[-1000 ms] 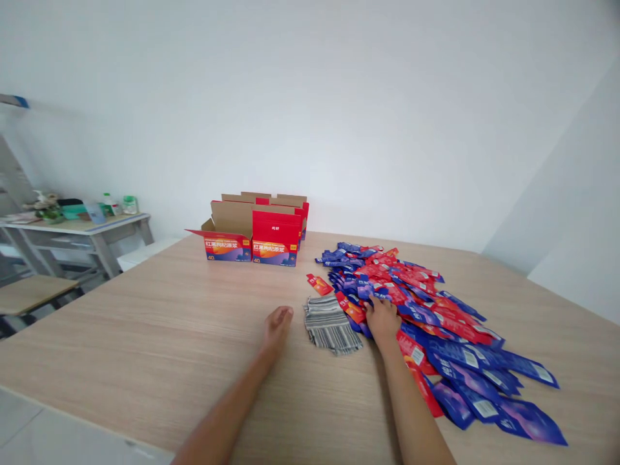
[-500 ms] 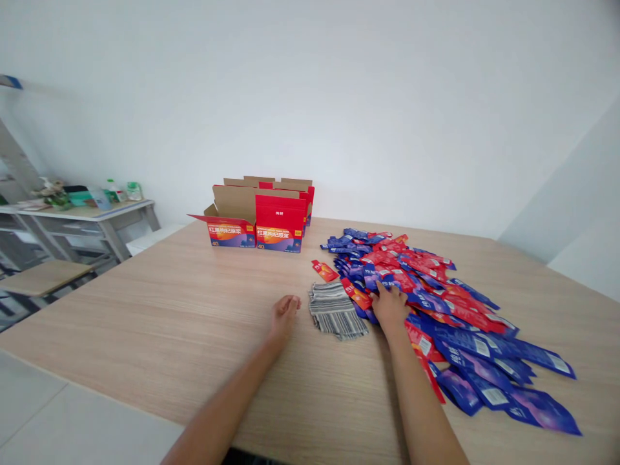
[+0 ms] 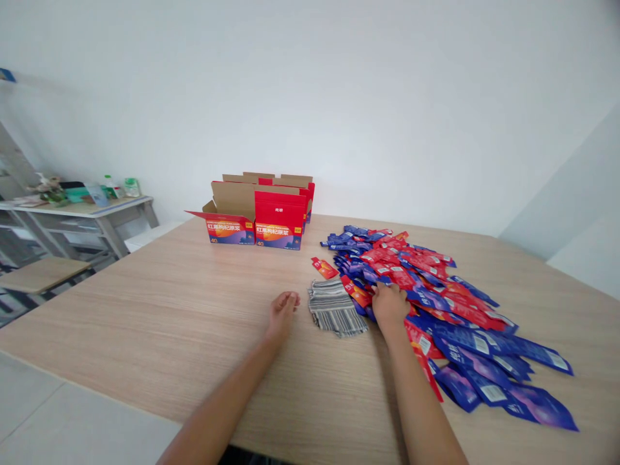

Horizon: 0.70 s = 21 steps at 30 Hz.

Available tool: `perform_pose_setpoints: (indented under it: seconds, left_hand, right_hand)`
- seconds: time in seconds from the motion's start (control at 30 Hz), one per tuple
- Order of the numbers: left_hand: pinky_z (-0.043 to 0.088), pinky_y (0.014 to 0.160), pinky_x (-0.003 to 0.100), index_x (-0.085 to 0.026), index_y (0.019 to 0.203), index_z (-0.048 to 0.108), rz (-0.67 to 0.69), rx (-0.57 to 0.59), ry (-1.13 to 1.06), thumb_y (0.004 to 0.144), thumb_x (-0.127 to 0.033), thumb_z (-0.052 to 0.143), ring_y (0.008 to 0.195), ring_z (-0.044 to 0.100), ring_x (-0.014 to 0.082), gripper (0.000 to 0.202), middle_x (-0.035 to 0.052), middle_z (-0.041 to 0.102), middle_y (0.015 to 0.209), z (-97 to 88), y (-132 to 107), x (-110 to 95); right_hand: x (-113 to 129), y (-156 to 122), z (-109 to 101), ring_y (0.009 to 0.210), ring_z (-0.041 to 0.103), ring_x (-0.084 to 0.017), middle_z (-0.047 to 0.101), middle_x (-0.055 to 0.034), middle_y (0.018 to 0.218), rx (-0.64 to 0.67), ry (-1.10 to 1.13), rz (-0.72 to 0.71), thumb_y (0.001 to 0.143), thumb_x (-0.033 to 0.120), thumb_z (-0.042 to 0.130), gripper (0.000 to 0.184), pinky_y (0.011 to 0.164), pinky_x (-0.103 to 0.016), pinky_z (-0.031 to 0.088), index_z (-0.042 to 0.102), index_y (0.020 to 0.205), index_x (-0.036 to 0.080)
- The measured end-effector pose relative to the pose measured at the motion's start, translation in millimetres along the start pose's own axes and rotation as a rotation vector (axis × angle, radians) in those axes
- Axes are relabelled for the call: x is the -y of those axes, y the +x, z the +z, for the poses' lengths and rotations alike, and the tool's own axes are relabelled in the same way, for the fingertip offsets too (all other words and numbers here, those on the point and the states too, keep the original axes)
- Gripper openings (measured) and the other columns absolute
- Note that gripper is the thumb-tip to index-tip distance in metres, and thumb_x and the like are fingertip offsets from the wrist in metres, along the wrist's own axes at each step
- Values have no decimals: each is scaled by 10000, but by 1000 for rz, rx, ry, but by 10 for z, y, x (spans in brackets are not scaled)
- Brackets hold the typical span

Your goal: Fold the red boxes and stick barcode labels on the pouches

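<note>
My left hand [image 3: 283,314] rests low over the table with its fingers curled closed; nothing shows in it. To its right lies a grey-and-black striped cloth [image 3: 338,307], flat on the wood. My right hand [image 3: 390,305] is at the near-left side of a heap of flat blue and red sachets, its fingers bent down around a blue sachet [image 3: 384,279]. Most of that sachet is hidden under the hand. A red-orange sachet [image 3: 356,292] overlaps the cloth's edge beside my right hand, and another red-orange sachet [image 3: 324,268] lies just beyond the cloth.
Several red and blue cartons with raised flaps stand at the back, the front-left carton [image 3: 230,232] and front-right carton [image 3: 278,234] nearest. Blue sachets [image 3: 542,403] spread toward the near right. A side desk [image 3: 104,210] with bottles and a stool [image 3: 43,274] stand at left.
My right hand's fingers have drawn in and curled more over the heap, and less of the blue sachet beneath them shows. My left hand has stayed nearly still.
</note>
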State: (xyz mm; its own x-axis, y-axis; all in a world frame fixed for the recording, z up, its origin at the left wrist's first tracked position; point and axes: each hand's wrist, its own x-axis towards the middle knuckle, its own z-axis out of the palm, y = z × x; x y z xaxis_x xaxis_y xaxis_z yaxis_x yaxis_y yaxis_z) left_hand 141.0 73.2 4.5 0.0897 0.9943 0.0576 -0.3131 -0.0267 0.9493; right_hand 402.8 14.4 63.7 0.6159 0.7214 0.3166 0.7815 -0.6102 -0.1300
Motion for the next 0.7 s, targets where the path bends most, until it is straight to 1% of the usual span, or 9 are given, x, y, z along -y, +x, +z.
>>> perform_pose_setpoints:
  seconds: [0.13,0.2,0.3,0.37,0.43,0.53,0.57,0.63,0.7]
  left_hand:
    - [549,757,328,-157,909,685,-161,74,-147,771,-538,735,777,676,193,408,95,719,901,28,-9,-17]
    - [568,833,393,-115,943,690,-284,168,-221,829,-546,681,815,708,230,445,154,730,943,51,-36,-82]
    - [528,973,468,-39,1007,675,-552,398,-458,879,-695,542,1033,703,329,682,268,706,1075,73,-93,-232]
    - [496,1017,500,-32,1071,648,-654,513,-617,839,-826,452,1151,655,373,851,297,678,1151,68,-124,-333]
    - [517,981,496,-66,1120,635,-619,524,-676,818,-874,404,1147,654,363,893,265,684,1154,36,-142,-411]
    - [574,848,400,-122,1110,658,-512,424,-655,861,-827,407,1062,685,302,789,188,713,1106,-63,-143,-491]
    - [581,812,383,-128,1098,669,-487,397,-631,862,-825,406,1047,688,298,782,178,719,1092,-104,-138,-513]
    - [586,799,403,-126,1090,685,-468,387,-587,835,-855,390,1051,685,320,827,179,723,1078,-181,-119,-550]
    - [582,833,451,-129,1083,694,-451,369,-585,818,-872,378,1055,681,342,850,178,726,1067,-234,-93,-575]
  right_hand:
    - [29,-16,-120,1033,590,-322,664,-195,1115,-63,119,-11,1000,277,367,399,819,-440,504,706,1184,177]
    - [70,-26,-155,1026,590,-308,672,-189,1091,-126,261,-68,999,272,339,425,867,-427,489,697,1190,146]
    - [250,-147,-171,1014,584,-290,675,-165,1043,-230,525,-268,1004,274,307,445,938,-421,461,688,1181,129]
    - [463,-350,-160,1021,573,-281,667,-144,1062,-264,648,-442,997,244,326,417,952,-424,454,692,1178,159]
    - [716,-646,-130,1045,563,-272,659,-122,1096,-257,702,-627,974,167,361,399,957,-428,455,694,1192,197]
    - [1057,-1127,-61,1101,556,-289,657,-115,1134,-194,695,-865,941,117,482,374,989,-466,451,678,1242,220]
    - [1137,-1255,-40,1127,553,-297,655,-120,1151,-181,683,-911,934,112,511,388,1003,-479,449,661,1276,219]
    - [1233,-1417,-15,1193,535,-309,638,-133,1234,-154,677,-975,932,134,553,392,1036,-490,445,643,1307,208]
    - [1251,-1442,-24,1227,526,-309,621,-146,1288,-128,725,-990,940,205,593,357,1063,-485,443,648,1291,182]
